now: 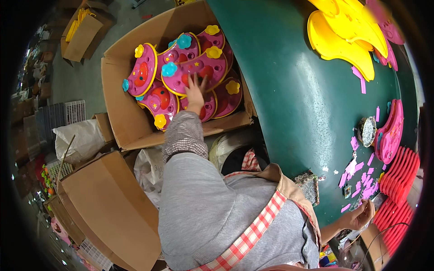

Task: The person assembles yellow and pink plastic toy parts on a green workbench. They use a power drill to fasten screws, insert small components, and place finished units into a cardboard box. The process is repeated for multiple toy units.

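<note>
My left hand (195, 92) reaches into a cardboard box (118, 115), its fingers apart over a pink crescent-shaped plastic toy piece (183, 76). That piece has a yellow rim, a red raised part and blue and yellow flower shapes. It lies on top of several similar pieces, partly covered by my fingers. At the lower right, my right hand (359, 217) is raised by the edge of the green table (289, 90), fingers curled in toward the thumb. Whatever it may hold is too small to make out. Pink strips (368, 189) are scattered close to it.
Yellow crescent pieces (343, 31) are piled at the table's far right. Pink panels (389, 133) and stacked red parts (400, 176) line the right side. A tray of small metal bits (308, 186) and a round dish (366, 131) sit on the table. A closed carton (110, 205) stands left.
</note>
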A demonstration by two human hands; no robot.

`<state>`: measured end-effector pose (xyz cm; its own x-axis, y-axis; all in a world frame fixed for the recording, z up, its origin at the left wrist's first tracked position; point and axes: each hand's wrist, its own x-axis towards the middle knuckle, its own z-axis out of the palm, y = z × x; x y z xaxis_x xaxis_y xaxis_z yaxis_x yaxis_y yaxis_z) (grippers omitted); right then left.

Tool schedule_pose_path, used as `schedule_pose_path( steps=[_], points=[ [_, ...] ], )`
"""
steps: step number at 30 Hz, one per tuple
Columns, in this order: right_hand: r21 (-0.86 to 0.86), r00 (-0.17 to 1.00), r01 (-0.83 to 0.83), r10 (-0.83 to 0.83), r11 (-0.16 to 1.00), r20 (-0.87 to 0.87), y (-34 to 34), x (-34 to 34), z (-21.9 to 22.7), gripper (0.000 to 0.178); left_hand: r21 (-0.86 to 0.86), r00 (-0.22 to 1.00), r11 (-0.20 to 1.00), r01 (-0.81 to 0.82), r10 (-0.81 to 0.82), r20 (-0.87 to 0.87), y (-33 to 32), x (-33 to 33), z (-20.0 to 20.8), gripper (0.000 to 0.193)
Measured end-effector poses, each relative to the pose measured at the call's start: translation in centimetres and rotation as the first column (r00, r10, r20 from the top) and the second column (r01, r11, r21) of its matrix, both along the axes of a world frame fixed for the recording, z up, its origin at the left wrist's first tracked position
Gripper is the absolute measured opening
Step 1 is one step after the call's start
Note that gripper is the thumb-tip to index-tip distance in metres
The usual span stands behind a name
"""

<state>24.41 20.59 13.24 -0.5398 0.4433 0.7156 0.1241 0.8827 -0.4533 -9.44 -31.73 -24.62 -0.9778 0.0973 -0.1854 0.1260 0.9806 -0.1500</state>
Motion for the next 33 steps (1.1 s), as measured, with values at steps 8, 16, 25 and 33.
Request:
schedule_pose_path(
  steps=[8,16,25,33],
  points=[
    [-0.038,0.994,-0.100,0.101,0.994,0.030,-1.4,-2.5,-1.5,0.018,0.322,0.967,0.916,-0.239,0.253,-0.002,-6.0,-6.9,3.8,0.104],
    [-0.093,0.996,-0.083,0.086,0.992,0.034,-0.1,-2.5,-2.6,0.016,0.533,0.909,0.748,-0.395,0.235,0.344,5.2,1.2,-3.4,0.104],
    [-0.124,0.991,-0.131,0.129,0.984,-0.024,0.2,-2.9,-3.4,0.017,0.373,0.876,0.834,-0.407,0.472,-0.099,-0.6,0.8,0.1,0.065],
    [-0.169,0.992,-0.081,0.096,0.982,0.081,0.3,-2.0,-3.9,0.019,0.103,0.836,0.829,-0.549,0.546,0.055,-11.8,7.2,-3.0,0.091]
  ],
)
